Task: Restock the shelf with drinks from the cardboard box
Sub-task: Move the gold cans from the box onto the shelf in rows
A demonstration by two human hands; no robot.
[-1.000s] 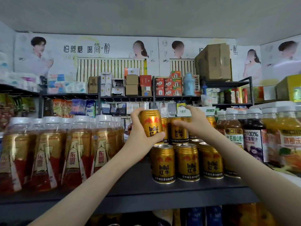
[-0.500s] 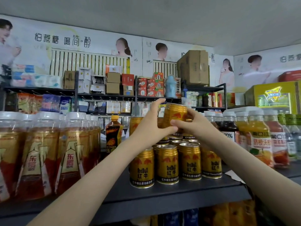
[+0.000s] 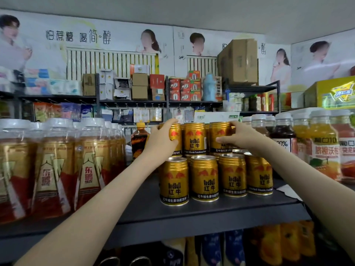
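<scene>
Dark metal shelf by the front edge holds gold cans: four in the front row, three showing in the upper tier, more half hidden behind. Half a second ago both hands held one can aloft — now it seems set into that tier, one more stocked. The left hand wraps the left upper can; the right hand clasps the right upper can — squaring them, I judge. No sign of the cardboard box.

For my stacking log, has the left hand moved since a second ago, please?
Yes: the left hand moved backward relative to the front-row cans, gripping an upper-tier can.
</scene>
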